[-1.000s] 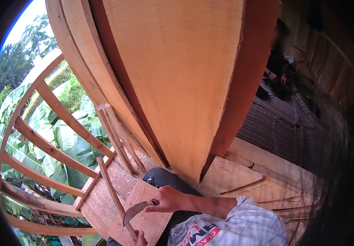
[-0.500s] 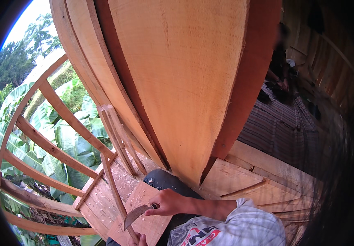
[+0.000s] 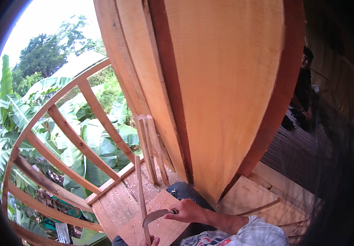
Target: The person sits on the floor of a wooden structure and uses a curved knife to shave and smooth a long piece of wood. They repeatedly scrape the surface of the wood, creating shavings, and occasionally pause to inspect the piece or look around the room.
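My right hand is closed round the dark handle of a curved-blade knife. The blade lies across a long, slim wooden stick, and its tip reaches the stick's left side. At the lower edge my left hand grips the stick's near end; part of that hand is out of the picture. The stick slants up and away from me. Beneath it a flat wooden board rests across my lap, with pale shavings on it.
Several wooden sticks lean against the plank wall ahead. Shavings litter the porch floor. A slatted wooden railing borders the left, with banana plants beyond. Through the opening at right, another person sits in the dark room.
The head view has swung left, so the scene sits farther right in the picture. The stick appears more upright and the blade flatter. Both hands keep their holds.
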A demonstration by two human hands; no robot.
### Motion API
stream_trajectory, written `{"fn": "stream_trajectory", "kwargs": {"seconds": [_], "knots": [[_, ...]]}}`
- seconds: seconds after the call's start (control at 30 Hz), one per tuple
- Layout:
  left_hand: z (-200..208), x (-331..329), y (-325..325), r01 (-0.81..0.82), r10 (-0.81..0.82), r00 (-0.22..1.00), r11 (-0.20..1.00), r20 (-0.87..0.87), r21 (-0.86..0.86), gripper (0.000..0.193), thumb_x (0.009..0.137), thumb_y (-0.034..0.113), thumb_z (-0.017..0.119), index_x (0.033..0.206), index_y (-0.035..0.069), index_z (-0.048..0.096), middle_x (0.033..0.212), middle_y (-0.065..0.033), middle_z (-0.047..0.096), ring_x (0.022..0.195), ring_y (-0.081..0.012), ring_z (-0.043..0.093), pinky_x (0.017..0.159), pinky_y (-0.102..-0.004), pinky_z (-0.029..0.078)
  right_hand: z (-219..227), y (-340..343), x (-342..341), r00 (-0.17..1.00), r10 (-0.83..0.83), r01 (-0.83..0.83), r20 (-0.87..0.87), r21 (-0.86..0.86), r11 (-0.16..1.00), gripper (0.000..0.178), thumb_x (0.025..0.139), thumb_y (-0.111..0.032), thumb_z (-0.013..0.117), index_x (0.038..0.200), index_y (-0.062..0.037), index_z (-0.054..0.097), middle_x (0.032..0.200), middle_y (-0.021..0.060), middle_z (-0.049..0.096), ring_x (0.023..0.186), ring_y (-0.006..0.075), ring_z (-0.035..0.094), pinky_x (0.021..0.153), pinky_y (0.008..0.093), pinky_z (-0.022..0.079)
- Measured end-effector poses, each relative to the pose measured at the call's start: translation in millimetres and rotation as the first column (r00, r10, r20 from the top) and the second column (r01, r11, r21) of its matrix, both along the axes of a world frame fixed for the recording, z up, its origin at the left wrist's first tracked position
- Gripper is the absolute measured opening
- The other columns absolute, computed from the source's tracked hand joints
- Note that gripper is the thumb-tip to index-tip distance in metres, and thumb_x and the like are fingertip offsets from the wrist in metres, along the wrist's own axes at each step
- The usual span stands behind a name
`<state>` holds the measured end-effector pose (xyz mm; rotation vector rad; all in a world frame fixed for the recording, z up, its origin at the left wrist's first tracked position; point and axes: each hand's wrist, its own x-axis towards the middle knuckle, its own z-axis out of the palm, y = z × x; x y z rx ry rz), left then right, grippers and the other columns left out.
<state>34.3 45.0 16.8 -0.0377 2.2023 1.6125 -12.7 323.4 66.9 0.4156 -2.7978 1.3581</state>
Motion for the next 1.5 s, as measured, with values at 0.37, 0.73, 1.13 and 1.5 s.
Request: {"fn": "stream_trajectory", "kwargs": {"seconds": [0.37,0.73,1.13,1.5], "knots": [[58.0,40.9,38.0,0.057,-0.058,0.997,0.998,0.043,0.027,0.023,0.092,0.017,0.062,0.089,-0.002,0.050,0.071,-0.0039,0.051,0.068,-0.0112,0.046,0.059,-0.0302,0.040,24.1,18.8,-42.5,0.837,-0.384,0.431,-0.389,0.039,0.901,0.062,0.077,-0.063,0.064,0.058,-0.0049,0.056,0.051,0.0135,0.051,0.049,0.0341,0.057,0.046,0.0391,0.043],[65.5,42.7,13.1,-0.056,0.040,0.995,0.982,0.094,0.179,0.015,0.096,0.019,0.053,0.093,0.004,0.052,0.066,0.0020,0.046,0.055,-0.0064,0.044,0.048,-0.0242,0.035,4.8,-26.1,-60.8,0.922,-0.218,0.232,-0.320,0.005,0.973,0.064,0.075,-0.063,0.066,0.055,-0.0040,0.051,0.050,0.0119,0.046,0.045,0.0297,0.052,0.043,0.0385,0.038],[70.3,14.7,9.0,-0.066,0.033,0.982,0.982,0.184,0.176,0.013,0.096,0.014,0.051,0.096,0.001,0.049,0.074,-0.0017,0.044,0.067,-0.0101,0.042,0.061,-0.0271,0.038,-7.9,-49.0,-61.1,0.860,0.064,0.069,-0.506,0.240,0.968,0.065,0.062,-0.069,0.070,0.051,-0.0096,0.046,0.048,0.0053,0.046,0.043,0.0232,0.052,0.042,0.0335,0.040],[62.3,7.7,-8.1,-0.159,0.101,0.961,0.963,0.256,0.219,0.011,0.096,0.010,0.050,0.094,0.000,0.047,0.078,-0.0029,0.044,0.074,-0.0115,0.041,0.068,-0.0275,0.039,-20.3,-63.7,-96.4,0.847,0.033,0.110,-0.530,0.235,0.966,0.070,0.062,-0.071,0.070,0.050,-0.0086,0.040,0.047,0.0056,0.040,0.040,0.0233,0.045,0.040,0.0337,0.034]]}}
